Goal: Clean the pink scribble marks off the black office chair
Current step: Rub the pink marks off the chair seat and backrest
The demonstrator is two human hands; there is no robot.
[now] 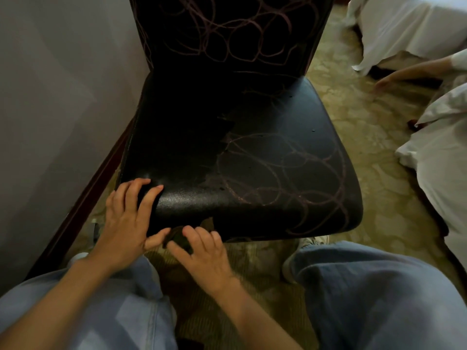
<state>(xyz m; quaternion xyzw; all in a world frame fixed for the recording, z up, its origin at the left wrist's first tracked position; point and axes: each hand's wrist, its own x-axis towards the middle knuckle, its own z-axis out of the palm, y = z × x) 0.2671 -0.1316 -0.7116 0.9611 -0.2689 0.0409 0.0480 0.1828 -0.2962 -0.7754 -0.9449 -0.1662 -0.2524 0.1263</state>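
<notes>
Black chair (pixel 252 157) stands on patterned carpet (pixel 353 109), beside the wall (pixel 50 97) and directly before the person's knees. Pink scribbles (pixel 283 178) on the backrest and the right half of the seat. Left hand (pixel 126 218) flat on the front-left seat corner, fingers spread. Right hand (pixel 204 256) pinches a dark cloth (pixel 177 238) at the seat's front edge. The 2 hands are just beside each other.
</notes>
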